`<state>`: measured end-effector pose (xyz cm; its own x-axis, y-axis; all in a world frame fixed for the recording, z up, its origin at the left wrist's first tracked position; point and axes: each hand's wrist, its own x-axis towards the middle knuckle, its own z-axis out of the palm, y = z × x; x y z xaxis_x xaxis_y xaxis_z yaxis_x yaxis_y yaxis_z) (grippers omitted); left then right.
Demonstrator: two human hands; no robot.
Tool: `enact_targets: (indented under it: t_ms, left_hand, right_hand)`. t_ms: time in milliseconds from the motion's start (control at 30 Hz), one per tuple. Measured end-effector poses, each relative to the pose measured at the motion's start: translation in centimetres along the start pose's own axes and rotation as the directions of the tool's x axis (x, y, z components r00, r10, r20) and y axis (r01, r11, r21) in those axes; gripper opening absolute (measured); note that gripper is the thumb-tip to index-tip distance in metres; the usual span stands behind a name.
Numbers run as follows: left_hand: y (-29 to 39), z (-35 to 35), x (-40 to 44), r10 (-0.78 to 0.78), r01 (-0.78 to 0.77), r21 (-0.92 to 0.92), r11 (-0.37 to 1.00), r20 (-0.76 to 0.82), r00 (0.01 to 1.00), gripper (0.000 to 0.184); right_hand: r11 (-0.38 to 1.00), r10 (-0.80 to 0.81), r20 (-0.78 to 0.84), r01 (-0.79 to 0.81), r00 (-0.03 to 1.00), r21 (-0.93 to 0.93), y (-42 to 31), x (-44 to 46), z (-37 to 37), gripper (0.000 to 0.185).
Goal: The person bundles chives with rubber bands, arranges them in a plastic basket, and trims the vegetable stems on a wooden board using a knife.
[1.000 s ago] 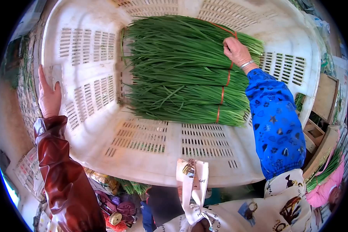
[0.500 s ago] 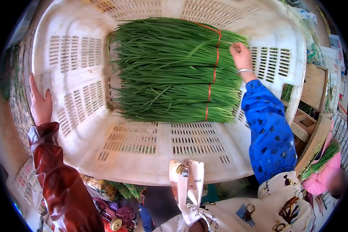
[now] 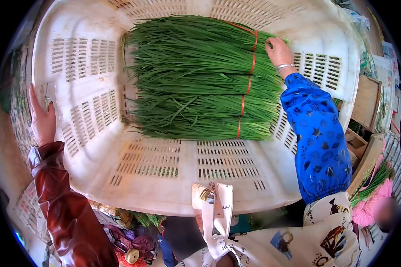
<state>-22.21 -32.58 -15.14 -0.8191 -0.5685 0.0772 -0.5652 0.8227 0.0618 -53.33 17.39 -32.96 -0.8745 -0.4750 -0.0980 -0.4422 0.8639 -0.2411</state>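
1. Your white slotted basket (image 3: 93,164) fills most of the view, with its near rim just in front of your printed white garment (image 3: 263,240).
2. The long green bundles (image 3: 200,80) lie side by side on the basket floor, leaf tips towards the basket's left end and pale stem ends towards its right end.
3. Red ties (image 3: 243,105) cross the bundles nearer the basket's right end.
4. Your right hand (image 3: 280,51) is at the stem ends of the farthest bundles, inside the basket near its right wall. Its fingers are curled in; you cannot tell from this view whether they are clamped on a stem.
5. A silver bracelet (image 3: 286,66) circles that wrist, just above your blue patterned sleeve (image 3: 318,138).
6. Your left hand (image 3: 43,123) is on the basket's left rim, thumb and fingers spread apart. Your dark red sleeve (image 3: 64,196) covers that arm.
7. Right of the basket stands a wooden board (image 3: 366,102); below its near rim, more green stems (image 3: 148,219) show.
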Motion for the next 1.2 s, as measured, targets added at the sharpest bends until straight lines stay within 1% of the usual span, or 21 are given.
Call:
enact_targets:
  t_ms: [67, 133, 167, 233, 267, 333, 367, 433, 467, 533, 667, 733, 767, 833, 867, 933, 967, 1033, 1067, 1133, 1200]
  left_hand:
    - [0.0, 0.0, 0.0, 0.007, -0.007, -0.020, 1.000, -0.002, 1.000, 0.069]
    - [-0.2, 0.0, 0.1, 0.032, -0.032, -0.037, 0.999, -0.002, 0.999, 0.069]
    - [-0.1, 0.0, 0.0, 0.032, -0.032, -0.039, 0.999, 0.001, 0.999, 0.069]
    - [0.2, -0.2, 0.1, 0.004, -0.003, -0.050, 0.999, 0.022, 1.000, 0.068]
    - [0.0, -0.1, 0.1, 0.003, -0.002, -0.051, 0.999, 0.022, 1.000, 0.068]
    - [-0.6, 0.2, 0.0, 0.079, -0.079, 0.013, 0.997, -0.039, 0.996, 0.071]
    - [-0.7, 0.2, 0.0, 0.080, -0.080, 0.018, 0.997, -0.036, 0.996, 0.071]
    - [-0.7, 0.3, 0.1, 0.114, -0.113, 0.020, 0.993, -0.062, 0.992, 0.071]
    - [-0.8, 0.3, 0.1, 0.112, -0.111, 0.021, 0.994, -0.059, 0.992, 0.071]
    - [-0.7, 0.2, 0.1, 0.060, -0.058, 0.062, 0.996, -0.040, 0.997, 0.070]
    - [-0.5, 0.1, 0.1, 0.084, -0.083, 0.032, 0.996, -0.041, 0.996, 0.070]
    - [0.0, -0.1, 0.0, 0.009, -0.009, -0.009, 1.000, 0.010, 1.000, 0.068]
    - [0.0, -0.1, 0.0, 0.010, -0.009, -0.011, 1.000, 0.012, 1.000, 0.068]
    - [-0.1, -0.1, 0.1, -0.039, 0.040, -0.005, 0.999, 0.031, 0.999, 0.068]
    - [-0.1, -0.2, 0.1, -0.039, 0.039, -0.005, 0.999, 0.031, 0.999, 0.068]
    - [0.0, -0.3, 0.1, -0.022, 0.023, -0.029, 0.999, 0.040, 0.999, 0.068]
    - [0.1, -0.3, 0.1, -0.021, 0.022, -0.027, 0.999, 0.041, 0.999, 0.068]
    - [0.2, -0.3, 0.0, -0.046, 0.048, -0.046, 0.998, 0.059, 0.997, 0.068]
    - [0.2, -0.2, 0.0, -0.048, 0.051, -0.047, 0.998, 0.057, 0.997, 0.068]
    - [0.0, -0.1, 0.0, 0.008, -0.008, 0.016, 1.000, 0.009, 1.000, 0.067]
    - [-0.1, -0.2, 0.0, 0.003, -0.003, 0.027, 1.000, 0.013, 1.000, 0.067]
  right_hand:
    - [1.000, -0.026, -0.005, 0.026, 1.000, -0.017, -0.1, 0.2, -0.1, 0.012]
    - [0.995, -0.088, 0.004, 0.089, 0.996, -0.056, -0.3, 0.1, -0.3, 0.011]
    - [0.995, -0.087, 0.007, 0.088, 0.996, -0.057, -0.3, -0.1, -0.3, 0.011]
    - [0.965, -0.237, 0.054, 0.241, 0.970, -0.105, -0.4, -0.4, -0.2, 0.010]
    - [0.965, -0.237, 0.054, 0.241, 0.970, -0.106, -0.3, -0.3, -0.1, 0.010]
    - [0.980, -0.173, 0.040, 0.176, 0.984, -0.094, -0.2, 0.2, 0.3, 0.012]
    - [0.980, -0.173, 0.042, 0.176, 0.984, -0.088, 0.2, 0.3, 0.6, 0.012]
    - [0.979, -0.193, 0.027, 0.191, 0.981, 0.074, 1.4, 0.5, 0.7, 0.014]
    - [0.979, -0.195, 0.030, 0.192, 0.980, 0.075, 1.7, 0.7, 0.5, 0.014]
    - [0.955, -0.296, 0.087, 0.296, 0.951, 0.012, 2.2, 1.1, 0.1, 0.015]
    - [0.962, -0.271, 0.099, 0.272, 0.957, 0.006, 1.9, 1.6, 0.6, 0.013]
    - [0.931, -0.360, 0.084, 0.364, 0.929, -0.029, 2.1, 1.5, 0.4, 0.012]
    - [0.931, -0.359, 0.086, 0.363, 0.929, -0.030, 1.9, 1.5, 0.2, 0.012]
    - [0.903, -0.381, 0.157, 0.403, 0.911, -0.150, 1.5, 1.7, -0.1, 0.010]
    - [0.903, -0.381, 0.157, 0.403, 0.911, -0.150, 1.5, 1.7, -0.3, 0.010]
    - [0.885, -0.365, 0.197, 0.405, 0.910, -0.229, 1.2, 1.8, -0.3, 0.009]
    - [0.886, -0.364, 0.197, 0.404, 0.910, -0.228, 1.3, 1.9, -0.2, 0.009]
    - [0.828, -0.437, 0.196, 0.478, 0.878, -0.292, 1.3, 2.1, 0.0, 0.010]
    - [0.827, -0.440, 0.195, 0.480, 0.877, -0.293, 1.3, 2.1, 0.0, 0.010]
    - [0.808, -0.414, 0.207, 0.463, 0.886, -0.364, 1.0, 1.9, 0.5, 0.013]
    - [0.799, -0.410, 0.209, 0.460, 0.888, -0.387, 1.2, 1.9, 1.0, 0.013]
